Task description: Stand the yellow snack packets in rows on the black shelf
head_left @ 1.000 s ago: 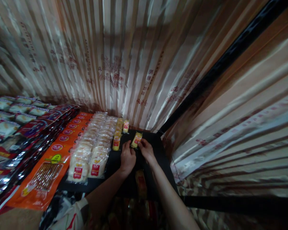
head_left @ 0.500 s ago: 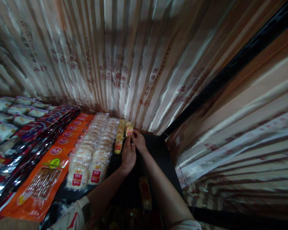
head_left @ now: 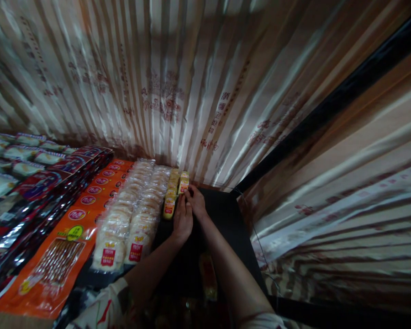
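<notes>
At the far end of the dark tabletop (head_left: 219, 228), both hands meet at the near end of a small yellow snack pack (head_left: 183, 182) with a red label. My left hand (head_left: 182, 223) lies with its fingers stretched forward, their tips against the pack. From the right, my right hand (head_left: 196, 201) has its fingers bent in a pinch at the pack's near end; the fingertips are partly hidden. Just left of my left hand, a row of matching yellow packs (head_left: 169, 206) runs back toward the curtain. Another wrapped yellow snack (head_left: 208, 276) lies between my forearms.
Two rows of clear-wrapped round white crackers (head_left: 108, 249) stand left of the yellow packs. Beyond them are overlapping orange snack bags (head_left: 60, 260) and dark red shiny bags (head_left: 48, 183). A pleated curtain (head_left: 164, 82) closes off the back; a black pole (head_left: 294, 130) slants across the right.
The view has shifted slightly. Both hands stay at the same yellow pack, which now sits more upright and in line beside the row; the fingers have moved only a little.
</notes>
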`<state>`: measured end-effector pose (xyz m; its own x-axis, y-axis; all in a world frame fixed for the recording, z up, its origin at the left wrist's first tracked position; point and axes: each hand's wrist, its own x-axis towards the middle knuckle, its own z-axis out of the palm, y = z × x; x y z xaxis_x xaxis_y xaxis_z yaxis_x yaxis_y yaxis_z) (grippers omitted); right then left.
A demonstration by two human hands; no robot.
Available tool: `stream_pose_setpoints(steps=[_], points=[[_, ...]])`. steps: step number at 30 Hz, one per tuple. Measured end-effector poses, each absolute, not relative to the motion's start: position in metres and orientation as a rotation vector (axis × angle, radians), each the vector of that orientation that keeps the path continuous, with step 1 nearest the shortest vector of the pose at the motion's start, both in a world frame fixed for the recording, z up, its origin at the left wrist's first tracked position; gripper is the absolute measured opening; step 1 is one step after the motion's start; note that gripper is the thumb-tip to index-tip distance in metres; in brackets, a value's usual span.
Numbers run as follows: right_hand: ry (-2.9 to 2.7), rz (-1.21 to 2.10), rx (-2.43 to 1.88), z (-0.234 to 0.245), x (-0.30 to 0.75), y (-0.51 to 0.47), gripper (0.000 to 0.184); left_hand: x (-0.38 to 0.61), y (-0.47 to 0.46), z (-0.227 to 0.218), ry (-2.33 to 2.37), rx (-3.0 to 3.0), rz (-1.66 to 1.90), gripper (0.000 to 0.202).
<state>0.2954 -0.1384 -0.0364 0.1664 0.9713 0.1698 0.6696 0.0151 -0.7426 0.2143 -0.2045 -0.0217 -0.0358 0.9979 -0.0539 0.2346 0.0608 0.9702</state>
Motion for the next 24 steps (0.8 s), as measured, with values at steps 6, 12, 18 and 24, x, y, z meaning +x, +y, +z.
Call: stream_pose_setpoints(steps=[6,12,18,24], points=[[-1.461,0.501,-1.666,-0.031,0.298,-0.158,0.032,0.211,-0.213,-0.012,1.494,1.431,1.051,0.042],[-1.375,0.536,-1.677,-0.022,0.320,-0.224,0.032,0.202,-0.257,-0.007,1.387,1.717,0.952,0.034],[-1.332,0.613,-1.745,-0.012,0.339,-0.305,0.035,0.195,-0.305,-0.015,1.348,1.769,0.938,0.035],[-1.414,0.620,-1.788,-0.019,0.343,-0.355,0.030,0.186,-0.331,-0.014,1.276,1.885,0.807,0.040]])
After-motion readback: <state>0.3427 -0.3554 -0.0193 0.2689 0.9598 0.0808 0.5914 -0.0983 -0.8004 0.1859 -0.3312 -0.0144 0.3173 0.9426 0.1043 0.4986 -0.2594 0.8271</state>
